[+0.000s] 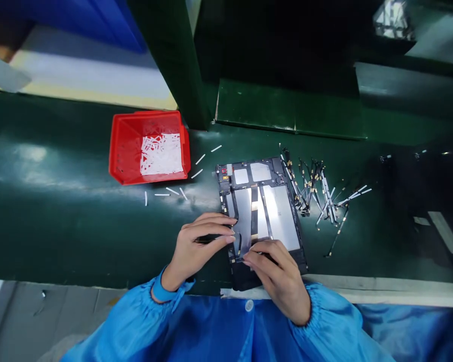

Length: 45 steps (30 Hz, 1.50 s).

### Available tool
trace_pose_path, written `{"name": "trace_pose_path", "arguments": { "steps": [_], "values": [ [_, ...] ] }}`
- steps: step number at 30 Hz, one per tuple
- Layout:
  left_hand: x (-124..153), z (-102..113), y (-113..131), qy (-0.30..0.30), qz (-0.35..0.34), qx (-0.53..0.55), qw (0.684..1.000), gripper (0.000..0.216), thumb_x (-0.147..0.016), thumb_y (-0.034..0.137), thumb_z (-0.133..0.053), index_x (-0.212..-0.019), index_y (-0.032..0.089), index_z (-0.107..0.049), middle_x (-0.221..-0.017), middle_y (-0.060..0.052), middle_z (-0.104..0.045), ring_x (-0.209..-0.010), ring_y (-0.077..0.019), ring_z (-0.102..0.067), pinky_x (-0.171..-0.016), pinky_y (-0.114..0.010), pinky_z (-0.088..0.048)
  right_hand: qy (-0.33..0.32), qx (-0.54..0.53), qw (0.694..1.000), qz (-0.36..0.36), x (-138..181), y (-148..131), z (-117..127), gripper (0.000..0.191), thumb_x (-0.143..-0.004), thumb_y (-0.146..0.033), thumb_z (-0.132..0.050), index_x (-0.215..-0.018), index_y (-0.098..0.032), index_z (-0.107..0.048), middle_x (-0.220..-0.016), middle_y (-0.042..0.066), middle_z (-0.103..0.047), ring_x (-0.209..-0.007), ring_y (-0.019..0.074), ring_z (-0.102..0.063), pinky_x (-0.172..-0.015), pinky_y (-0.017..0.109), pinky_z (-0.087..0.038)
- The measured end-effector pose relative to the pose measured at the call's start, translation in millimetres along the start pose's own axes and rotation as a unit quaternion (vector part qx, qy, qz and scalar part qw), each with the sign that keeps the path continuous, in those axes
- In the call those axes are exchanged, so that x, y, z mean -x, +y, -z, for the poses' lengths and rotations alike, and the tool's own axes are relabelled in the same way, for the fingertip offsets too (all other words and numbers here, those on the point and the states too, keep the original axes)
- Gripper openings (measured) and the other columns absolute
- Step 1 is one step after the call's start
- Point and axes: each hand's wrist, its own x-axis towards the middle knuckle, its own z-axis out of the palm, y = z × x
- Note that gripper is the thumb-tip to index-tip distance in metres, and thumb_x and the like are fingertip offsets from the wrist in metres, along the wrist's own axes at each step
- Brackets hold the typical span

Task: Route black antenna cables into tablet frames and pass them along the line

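Note:
An opened tablet (272, 201) with silver battery cells and black frame lies face down on the dark green bench. My left hand (196, 249) rests at its left edge, fingers pinched around a thin dark tool or cable that points at the lower left of the tablet. My right hand (277, 279) lies on the tablet's lower part, fingertips pressed down on a thin strip there. Both sleeves are blue.
A red bin (124, 151) holding white paper strips stands at the left. Several loose white strips (173, 192) lie beside it. A pile of thin flex cables (320, 193) sits right of the tablet. A green post (173, 60) rises behind.

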Motion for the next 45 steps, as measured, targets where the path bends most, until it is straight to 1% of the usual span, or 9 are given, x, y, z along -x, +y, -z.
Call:
{"name": "trace_pose_path", "arguments": {
  "steps": [4,12,17,20,24,29,31,36,45],
  "values": [
    [-1.0,-0.8,-0.6,0.000,0.003,-0.002,1.000,0.010,-0.080,0.017,-0.074,-0.085,0.025,-0.076,-0.092,-0.002,-0.078,-0.093,-0.0206,-0.071,-0.085,-0.038,-0.057,-0.021,0.049,0.999,-0.008,-2.3,0.9,1.4,0.022,-0.092,-0.007,-0.053,-0.103,-0.020,-0.066,-0.092,0.007,-0.060,-0.092,0.0175,-0.057,-0.075,0.031,-0.053],
    [-5.1,-1.9,1.1,-0.002,0.008,-0.002,1.000,0.010,-0.079,0.016,-0.074,-0.084,0.025,-0.076,-0.084,-0.001,-0.077,-0.087,-0.0186,-0.070,-0.079,-0.034,-0.057,-0.038,0.069,0.997,0.001,1.1,1.7,-5.5,0.023,-0.092,-0.007,-0.053,-0.108,-0.020,-0.063,-0.095,0.006,-0.061,-0.098,0.0190,-0.056,-0.085,0.034,-0.053],
    [-5.8,-1.5,1.1,-0.002,0.012,-0.002,1.000,0.012,-0.079,0.014,-0.074,-0.084,0.024,-0.076,-0.084,-0.001,-0.077,-0.085,-0.0181,-0.071,-0.078,-0.033,-0.058,-0.053,0.055,0.997,0.026,-2.7,2.1,-2.4,0.020,-0.092,-0.007,-0.055,-0.106,-0.018,-0.064,-0.094,0.006,-0.063,-0.096,0.0177,-0.055,-0.089,0.033,-0.052],
    [-5.1,-0.5,1.3,-0.006,0.012,-0.003,1.000,0.011,-0.080,0.015,-0.073,-0.085,0.024,-0.076,-0.084,-0.001,-0.077,-0.086,-0.0181,-0.071,-0.078,-0.033,-0.058,-0.064,0.046,0.997,0.027,-5.1,2.8,-0.1,0.018,-0.092,-0.007,-0.055,-0.104,-0.017,-0.064,-0.093,0.005,-0.062,-0.092,0.0167,-0.055,-0.087,0.031,-0.053],
    [-9.2,2.0,3.4,-0.017,-0.031,-0.012,0.999,0.014,-0.082,0.012,-0.071,-0.090,0.022,-0.075,-0.087,-0.001,-0.077,-0.089,-0.0175,-0.070,-0.079,-0.032,-0.057,-0.058,0.046,0.997,0.027,-4.2,4.2,-1.4,0.016,-0.091,-0.008,-0.057,-0.103,-0.016,-0.063,-0.093,0.005,-0.063,-0.091,0.0169,-0.055,-0.084,0.031,-0.052],
    [-35.4,4.4,7.5,-0.081,-0.136,-0.075,0.985,0.018,-0.080,0.013,-0.074,-0.095,0.023,-0.073,-0.097,0.000,-0.077,-0.095,-0.0172,-0.069,-0.095,-0.037,-0.048,-0.072,0.041,0.996,0.020,-0.9,3.9,-2.5,0.017,-0.092,-0.008,-0.057,-0.105,-0.017,-0.062,-0.097,0.005,-0.063,-0.096,0.0176,-0.055,-0.087,0.032,-0.051],
    [-47.7,3.8,6.8,-0.109,-0.160,-0.105,0.975,0.016,-0.082,0.016,-0.073,-0.095,0.025,-0.072,-0.099,0.002,-0.077,-0.099,-0.0170,-0.068,-0.101,-0.038,-0.044,-0.071,0.041,0.996,0.017,0.2,3.7,-2.7,0.017,-0.092,-0.007,-0.056,-0.104,-0.017,-0.063,-0.097,0.005,-0.063,-0.097,0.0178,-0.054,-0.087,0.031,-0.051],
    [-61.8,1.8,-2.8,-0.151,-0.153,-0.141,0.966,0.011,-0.088,0.020,-0.067,-0.096,0.026,-0.072,-0.100,0.004,-0.077,-0.104,-0.0157,-0.066,-0.102,-0.036,-0.040,-0.063,0.045,0.997,0.009,1.4,3.7,-4.7,0.016,-0.091,-0.008,-0.059,-0.104,-0.017,-0.062,-0.096,0.005,-0.063,-0.097,0.0177,-0.055,-0.088,0.031,-0.051],
    [-60.6,1.9,-9.0,-0.152,-0.155,-0.152,0.964,0.012,-0.090,0.021,-0.064,-0.098,0.027,-0.071,-0.100,0.005,-0.077,-0.103,-0.0141,-0.067,-0.102,-0.033,-0.039,-0.070,0.038,0.997,-0.006,2.5,3.2,-4.1,0.016,-0.093,-0.010,-0.056,-0.105,-0.018,-0.064,-0.096,0.005,-0.064,-0.098,0.0184,-0.057,-0.087,0.031,-0.052]
  ]
}}
